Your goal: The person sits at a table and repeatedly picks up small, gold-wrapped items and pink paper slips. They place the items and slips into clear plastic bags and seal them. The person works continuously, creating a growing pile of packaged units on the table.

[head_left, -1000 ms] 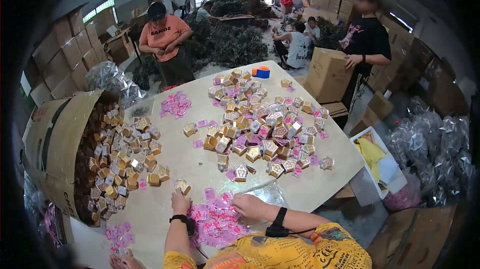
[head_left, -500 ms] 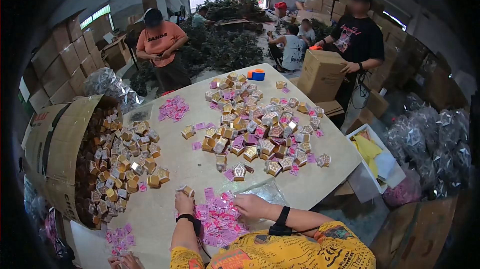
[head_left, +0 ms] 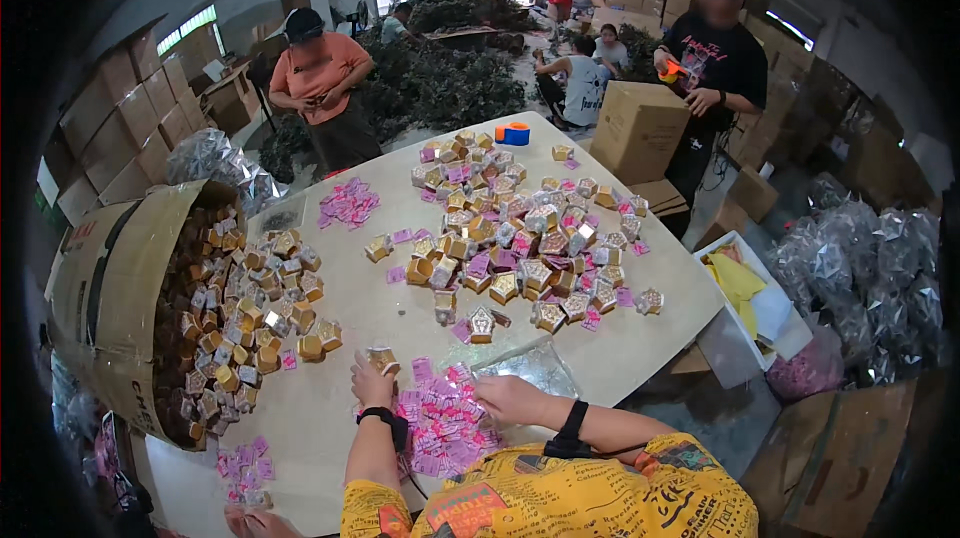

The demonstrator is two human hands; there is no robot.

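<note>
My left hand (head_left: 371, 383) is closed round a small pentagon-shaped gold box (head_left: 382, 359) with a patterned top, just above the table. Beside it lies a heap of small pink printed packets (head_left: 445, 423). At the right edge of this heap my right hand (head_left: 507, 400) has its fingers drawn together; whether a packet sits between them is too small to tell. A clear plastic bag (head_left: 540, 370) lies flat on the table beyond my right hand. Farther off is a large pile of the same gold boxes (head_left: 505, 285), mixed with pink packets.
A tipped carton (head_left: 120, 313) spills more gold boxes onto the table's left side. A blue and orange tape roll (head_left: 513, 134) sits at the far corner. Another person's hand (head_left: 255, 521) is at lower left. A co-worker with a tape dispenser (head_left: 677, 71) stands by a carton (head_left: 640, 133).
My left hand has turned the gold box so its patterned top shows, shifting slightly right. My right hand stays by the packets. The co-worker at the carton has raised the tape dispenser.
</note>
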